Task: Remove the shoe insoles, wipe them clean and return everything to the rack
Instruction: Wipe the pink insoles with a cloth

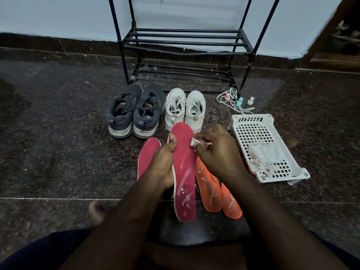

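The insole (185, 168) in work is red, held up off the floor between the two hands, toe end pointing away toward the shoes, its heel end flecked with white smears. The left hand (163, 162) grips it along its left edge: the thumb lies flat on the red top near the toe, the other fingers curl under and are hidden. The right hand (216, 152) pinches a small white wipe (194, 142) between thumb and fingertips, and the wipe touches the insole's right edge near the toe end; the rest of that hand's fingers are curled in.

A second red insole (146, 156) lies on the floor just left of the held one, partly behind the left hand. Two orange insoles (212, 191) lie side by side on the floor under the right forearm, both spotted white.

Beyond the hands stand a dark pair of sneakers (134, 112) and, to their right, a white pair (185, 110), heels toward the camera. Behind them is a black rack (185, 39) against the wall, its bars bare. To the right, a white basket (253, 129) holds crumpled wipes and a packet. Near the rack's right foot lie a pale lace (229, 102) and three small bottles (241, 101).
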Available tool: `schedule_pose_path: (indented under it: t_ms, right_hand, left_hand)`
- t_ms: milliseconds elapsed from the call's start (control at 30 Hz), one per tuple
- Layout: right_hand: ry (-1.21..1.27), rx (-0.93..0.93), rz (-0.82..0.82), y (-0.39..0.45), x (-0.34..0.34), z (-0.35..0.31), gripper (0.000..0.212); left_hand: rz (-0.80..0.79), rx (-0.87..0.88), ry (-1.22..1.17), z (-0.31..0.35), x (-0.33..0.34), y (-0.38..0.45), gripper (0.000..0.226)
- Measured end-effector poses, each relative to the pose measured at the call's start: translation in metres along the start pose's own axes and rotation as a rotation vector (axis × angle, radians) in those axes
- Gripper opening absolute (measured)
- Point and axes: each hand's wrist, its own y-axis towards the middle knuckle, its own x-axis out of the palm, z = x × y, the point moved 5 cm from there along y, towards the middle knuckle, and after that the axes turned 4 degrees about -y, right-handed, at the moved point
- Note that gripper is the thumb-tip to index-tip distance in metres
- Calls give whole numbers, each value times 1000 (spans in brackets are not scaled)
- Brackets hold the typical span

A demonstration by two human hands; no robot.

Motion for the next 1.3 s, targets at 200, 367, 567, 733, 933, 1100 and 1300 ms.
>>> schedule_pose_path:
  t_ms: [200, 367, 567, 733, 933, 1100, 1300]
  right_hand:
    - [-90, -129, -121, -8, 21, -12, 24]
    - [-179, -101, -121, -7, 21, -10, 15]
    - [-166, -117, -74, -4, 21, -9, 21]
    - [-216, -172, -256, -9, 33, -18, 33]
    - [-202, -134, -166, -8, 31, -11, 24]
    - [-233, -96, -221, -13, 43, -15, 24]
    - [-136, -78, -131, -15, 39, -13, 19]
  left_hand:
    - [45, -22, -64, -3, -2, 1, 70]
    - [45, -16, -78, -1, -3, 3, 73]
    - [86, -13, -29, -2, -4, 1, 66]
    - [95, 1, -9, 0, -4, 1, 66]
    - [95, -12, 6, -6, -3, 0, 58]
    - [115, -14, -18, -6, -7, 2, 70]
    - [94, 0, -23, -2, -5, 2, 60]
